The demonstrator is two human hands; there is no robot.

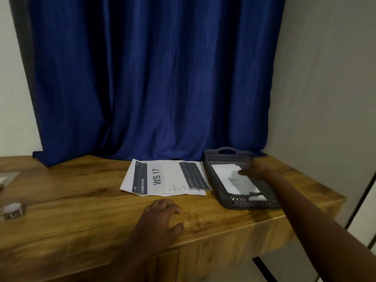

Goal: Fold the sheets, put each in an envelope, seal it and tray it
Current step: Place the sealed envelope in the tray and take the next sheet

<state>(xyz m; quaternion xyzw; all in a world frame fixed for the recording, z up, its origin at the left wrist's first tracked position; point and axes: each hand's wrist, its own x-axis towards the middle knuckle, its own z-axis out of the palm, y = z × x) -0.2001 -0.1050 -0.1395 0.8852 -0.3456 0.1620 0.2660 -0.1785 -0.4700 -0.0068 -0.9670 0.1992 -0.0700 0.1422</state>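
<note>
So we're at the tray (215, 157) now, the grey perforated one at the right end of the tabletop (81, 202), and a white envelope (236, 183) lies flat inside it. Our right hand (251, 169) reaches out over that envelope, but it's smeared with motion blur, so we can't tell whether the fingers are pinching it, just touching it or hovering clear. Our left hand (160, 215) rests palm down on the wood near the front edge, fingers loosely curved, holding nothing.

Where does that leave the job? By our reading, at least one envelope has made it into the tray; whether it's sealed we can't make out from here, and a pale edge near the tray's front wall may be a second one, though that's too unclear to call. Just left of the tray, touching or nearly touching its side, the printed sheets (162, 177) lie in a loose overlapping pile, flat and unfolded, the top one reading "WS 17". So we judge there's plenty left: those sheets need folding, stuffing, sealing and traying. Well off to the left sits a roll of tape (13, 209), apart from everything else. No spare envelopes show on the tabletop.
</note>
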